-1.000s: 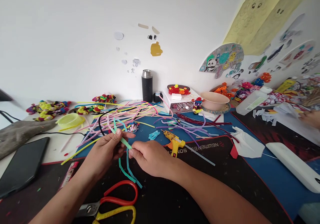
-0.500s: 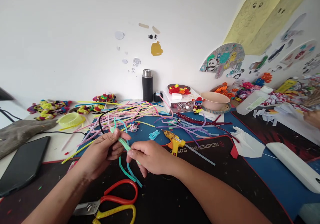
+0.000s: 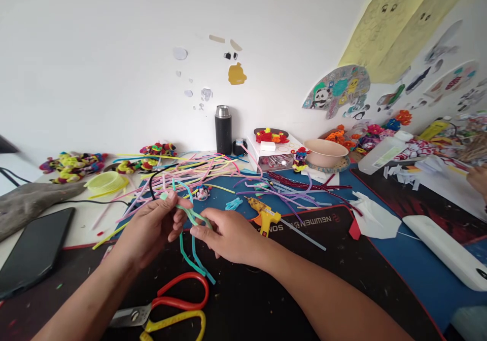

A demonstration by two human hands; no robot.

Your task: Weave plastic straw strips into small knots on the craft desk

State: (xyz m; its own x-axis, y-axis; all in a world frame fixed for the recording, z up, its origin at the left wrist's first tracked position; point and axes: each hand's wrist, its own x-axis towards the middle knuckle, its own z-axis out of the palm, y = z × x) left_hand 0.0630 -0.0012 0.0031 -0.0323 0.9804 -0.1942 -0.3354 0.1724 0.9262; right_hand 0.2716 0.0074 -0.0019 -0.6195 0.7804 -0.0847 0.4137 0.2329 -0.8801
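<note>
Above the red-edged black mat (image 3: 243, 303), left hand (image 3: 152, 224) and right hand (image 3: 232, 237) pinch pale-green fuzzy strands (image 3: 189, 212); uneven tension risks slippage.

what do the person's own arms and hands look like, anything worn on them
The left hand and right hand are ungloved, with no ring to be seen on the fingers in view. The left forearm and right forearm are bare as far as they show: no sleeve, watch, bracelet or marking stands out.

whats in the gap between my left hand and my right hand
In the head view, light green pipe cleaner strands span from the left hand to the right hand; turquoise pipe cleaner ends show below.
</note>
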